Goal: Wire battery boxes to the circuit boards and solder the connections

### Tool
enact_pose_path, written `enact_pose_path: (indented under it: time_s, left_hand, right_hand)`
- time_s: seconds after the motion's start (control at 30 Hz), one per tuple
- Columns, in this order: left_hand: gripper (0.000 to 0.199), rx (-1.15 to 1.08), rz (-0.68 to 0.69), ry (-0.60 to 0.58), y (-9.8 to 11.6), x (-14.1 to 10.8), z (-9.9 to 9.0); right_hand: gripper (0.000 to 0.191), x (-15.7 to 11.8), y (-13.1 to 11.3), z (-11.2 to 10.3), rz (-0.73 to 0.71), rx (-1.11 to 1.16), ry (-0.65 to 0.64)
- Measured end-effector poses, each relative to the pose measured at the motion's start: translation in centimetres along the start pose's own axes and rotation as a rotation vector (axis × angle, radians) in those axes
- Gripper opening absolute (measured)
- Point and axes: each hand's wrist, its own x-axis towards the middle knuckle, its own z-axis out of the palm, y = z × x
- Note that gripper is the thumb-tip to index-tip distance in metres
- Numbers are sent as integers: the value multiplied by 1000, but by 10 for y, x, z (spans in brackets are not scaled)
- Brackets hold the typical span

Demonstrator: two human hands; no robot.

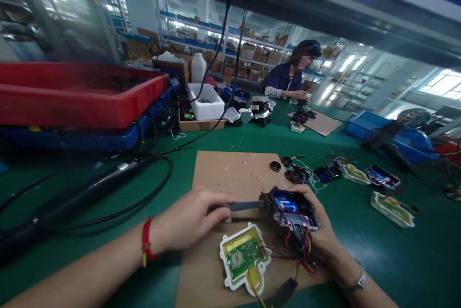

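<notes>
Beside the right hand (322, 236), a wired circuit board (242, 257) lies on cardboard (230, 173).

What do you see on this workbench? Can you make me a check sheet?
surface: green mat with a brown cardboard sheet on it
job's things: open plastic housing with a blue battery; white-framed circuit board
clutter: round black parts; other opened housings
hands: left hand grips a flat-bladed tool; right hand holds the housing
cables: red and black wires; black cable on the mat
surroundings: red tray; white bin; co-worker; stocked shelves
</notes>
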Motion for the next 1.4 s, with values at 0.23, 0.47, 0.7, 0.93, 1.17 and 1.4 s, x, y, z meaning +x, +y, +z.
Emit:
enact_pose_path:
  time_s: [0.23,0.47,0.7,0.93,1.17,1.4]
  left_hand:
    - [37,745,558,65,-12,-3,8]
    - [33,571,313,52,-15,1,14]
    - [52,172,-249,-36,-4,13,12]
    - [51,676,-127,168,-13,14,28]
    - [33,1001,385,477,-21,18,23]
    - [35,959,310,445,-36,23,18]
  right_hand:
    - [30,5,-1,-4,362,394,-161]
    - [26,3,7,-4,366,417,-139]
    - [30,6,0,2,61,47,-157]
    - [34,-2,-6,7,14,32,-178]
    - [29,1,-3,8,119,215,-87]
    - [22,4,0,10,141,163,-63]
